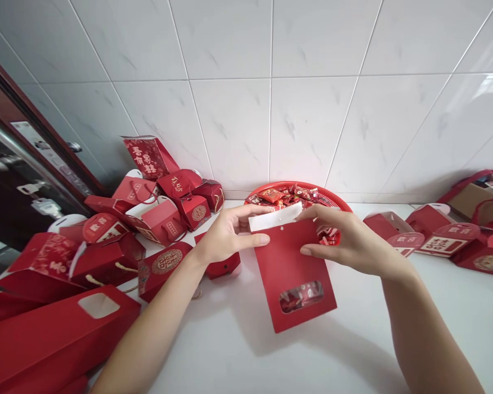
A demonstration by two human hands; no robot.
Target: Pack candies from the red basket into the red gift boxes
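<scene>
Between my two hands hangs a red paper gift bag (290, 268), slightly tilted above the white surface. Wrapped sweets show through the clear oval window near its bottom. At its top a white flap (275, 218) stands up, with small holes along the fold. My left hand (230, 232) pinches the bag's upper left corner, thumb in front and fingers behind. My right hand (345, 235) grips the upper right edge the same way. Behind the bag, partly hidden by it, sits a red plastic basket (340, 203) of wrapped sweets (271, 195).
Several red gift boxes (164, 219) crowd the left side, with a long red box (57, 334) nearest me. More red boxes (447, 235) stand at the right, beside a cardboard box (476, 200). A tiled wall (230, 120) closes the back; a door with keys (45, 207) is at left.
</scene>
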